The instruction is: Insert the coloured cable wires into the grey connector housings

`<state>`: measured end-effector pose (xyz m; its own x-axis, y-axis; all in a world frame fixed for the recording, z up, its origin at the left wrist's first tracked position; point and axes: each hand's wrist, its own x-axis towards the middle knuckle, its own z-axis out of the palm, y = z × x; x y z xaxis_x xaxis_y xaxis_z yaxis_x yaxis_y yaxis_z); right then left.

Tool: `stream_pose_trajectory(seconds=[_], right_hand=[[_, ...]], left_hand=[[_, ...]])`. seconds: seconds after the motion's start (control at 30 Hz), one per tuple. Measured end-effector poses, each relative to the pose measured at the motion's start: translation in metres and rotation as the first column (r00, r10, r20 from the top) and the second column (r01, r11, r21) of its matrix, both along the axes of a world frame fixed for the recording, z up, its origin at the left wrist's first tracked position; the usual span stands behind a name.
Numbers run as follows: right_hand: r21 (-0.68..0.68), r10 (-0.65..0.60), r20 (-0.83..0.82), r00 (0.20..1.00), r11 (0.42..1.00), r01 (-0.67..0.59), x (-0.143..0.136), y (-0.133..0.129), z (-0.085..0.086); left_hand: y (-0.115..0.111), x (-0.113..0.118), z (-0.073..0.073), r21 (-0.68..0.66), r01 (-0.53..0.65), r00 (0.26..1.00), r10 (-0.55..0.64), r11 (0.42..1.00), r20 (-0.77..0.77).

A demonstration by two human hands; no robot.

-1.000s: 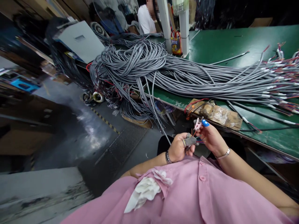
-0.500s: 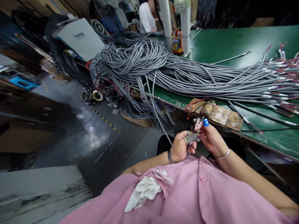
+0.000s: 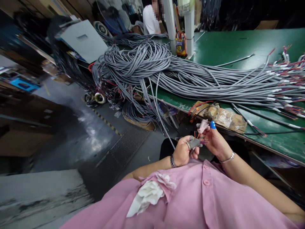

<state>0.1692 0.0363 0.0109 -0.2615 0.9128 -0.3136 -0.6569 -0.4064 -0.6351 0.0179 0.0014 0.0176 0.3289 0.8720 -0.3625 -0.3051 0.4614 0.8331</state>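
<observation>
My left hand (image 3: 184, 150) is closed around the end of a grey cable (image 3: 168, 135), its thumb in a worn grey covering. Thin orange and purple wires (image 3: 196, 135) fan out from that grip toward my other hand. My right hand (image 3: 218, 144) has a blue cover on one fingertip, and its fingers are bent close to the wire ends. Some fingers of this hand also wear pale coverings (image 3: 203, 126). Whether the right fingers pinch a wire is too small to make out. Both hands are held in front of my pink shirt, below the bench edge.
A large heap of grey cables (image 3: 140, 60) runs across the green bench (image 3: 233, 44), with stripped ends at the right. A taped wooden block (image 3: 221, 117) lies at the near edge. A white box (image 3: 83, 41) stands left. Another person in white (image 3: 150, 20) is behind the bench.
My right hand has shifted slightly right, and its covered fingertips have turned. The left hand keeps its hold on the cable, almost unmoved.
</observation>
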Motion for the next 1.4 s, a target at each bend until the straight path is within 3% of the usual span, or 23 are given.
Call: stream_pose_trajectory(seconds=[0.13,0.37,0.6,0.7,0.8,1.07,1.4], right_hand=[[-0.004,0.180,0.021,0.983,0.984,-0.180,0.012,-0.001,-0.001],[0.079,0.330,0.226,0.917,0.932,-0.355,0.022,-0.006,0.001],[0.172,0.220,0.502,0.837,0.922,-0.346,0.016,-0.013,0.012],[0.208,0.223,0.585,0.780,0.888,-0.410,0.015,-0.014,0.012],[0.229,0.178,0.651,0.737,0.881,-0.415,0.015,-0.015,0.006],[0.168,0.157,0.533,0.832,0.943,-0.286,0.015,-0.017,0.001],[0.139,0.188,0.429,0.883,0.952,-0.271,0.013,-0.017,-0.001]], left_hand=[[-0.002,-0.006,0.000,0.055,-0.030,0.996,0.034,0.998,-0.081],[-0.003,-0.008,0.005,0.151,-0.006,0.979,0.037,0.988,-0.200],[-0.001,-0.009,0.004,0.128,0.156,0.960,-0.120,0.979,-0.252],[0.003,-0.011,0.001,0.074,0.283,0.933,-0.256,0.956,-0.253],[0.005,-0.013,-0.003,0.045,0.332,0.921,-0.313,0.942,-0.233],[0.003,-0.013,0.000,0.052,0.230,0.961,-0.218,0.972,-0.170],[0.003,-0.013,-0.001,0.036,0.179,0.976,-0.172,0.983,-0.136]])
